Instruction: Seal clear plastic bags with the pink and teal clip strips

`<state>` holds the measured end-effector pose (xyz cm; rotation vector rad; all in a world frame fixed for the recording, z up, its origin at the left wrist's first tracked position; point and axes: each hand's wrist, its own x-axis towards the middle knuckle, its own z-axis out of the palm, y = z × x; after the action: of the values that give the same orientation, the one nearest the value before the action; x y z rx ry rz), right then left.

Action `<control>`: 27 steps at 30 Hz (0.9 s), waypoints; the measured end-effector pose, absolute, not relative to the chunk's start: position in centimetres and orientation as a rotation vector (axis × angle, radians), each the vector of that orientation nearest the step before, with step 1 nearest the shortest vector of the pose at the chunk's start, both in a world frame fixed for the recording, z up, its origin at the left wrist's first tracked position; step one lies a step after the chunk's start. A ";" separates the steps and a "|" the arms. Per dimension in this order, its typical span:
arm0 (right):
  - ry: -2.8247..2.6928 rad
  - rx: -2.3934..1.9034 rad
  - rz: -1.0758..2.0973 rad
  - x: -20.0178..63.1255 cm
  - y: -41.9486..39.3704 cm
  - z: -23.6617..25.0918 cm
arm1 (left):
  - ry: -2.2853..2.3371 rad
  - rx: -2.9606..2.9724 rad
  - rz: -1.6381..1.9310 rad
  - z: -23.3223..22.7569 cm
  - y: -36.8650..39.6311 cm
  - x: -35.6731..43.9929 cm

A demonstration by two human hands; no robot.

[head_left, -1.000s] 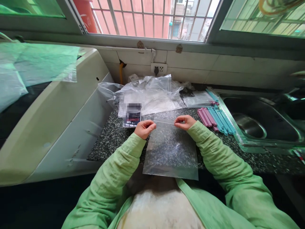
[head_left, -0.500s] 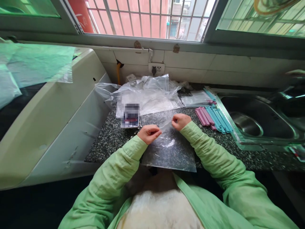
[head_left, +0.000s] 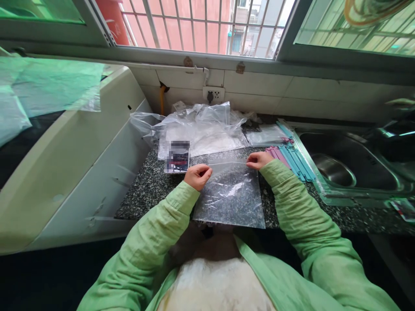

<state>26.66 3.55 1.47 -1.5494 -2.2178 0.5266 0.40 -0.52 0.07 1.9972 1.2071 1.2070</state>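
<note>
A clear plastic bag [head_left: 231, 196] lies flat on the speckled counter, its near edge reaching the counter's front. My left hand [head_left: 197, 176] pinches the bag's far edge near its left corner. At the right end of that same edge, my right hand [head_left: 260, 160] pinches the film between thumb and fingers. The edge is stretched fairly straight between the two hands. Close to my right hand lie pink strips [head_left: 279, 156] and blue strips [head_left: 296, 163] in a row. A phone [head_left: 177, 159] with a blurred screen rests just beyond my left hand.
A heap of clear plastic bags [head_left: 204, 134] covers the back of the counter. More flat bags [head_left: 269, 135] lie near the sink [head_left: 356, 160] on the right. A white appliance [head_left: 106, 142] bounds the left side. A wall socket [head_left: 214, 94] is at the back.
My hands have moved apart, the right one outward to the right and the left one slightly left. The bag's far edge, bunched between them before, is now spread wide and straighter.
</note>
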 end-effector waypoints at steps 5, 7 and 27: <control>-2.028 -1.550 0.875 28.5 3.8 2.0 | 1.270 1.896 1.262 -0.3 -0.3 0.2; -1.956 -1.609 0.975 28.6 3.7 2.4 | 1.283 1.864 1.290 -0.5 -0.2 0.1; -1.348 -1.292 1.060 25.0 0.7 4.7 | 1.191 1.796 1.422 0.1 -0.8 1.2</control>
<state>25.04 0.70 4.69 -1.2920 -1.3481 1.0604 1.20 -0.82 0.09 1.7961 1.1910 1.4216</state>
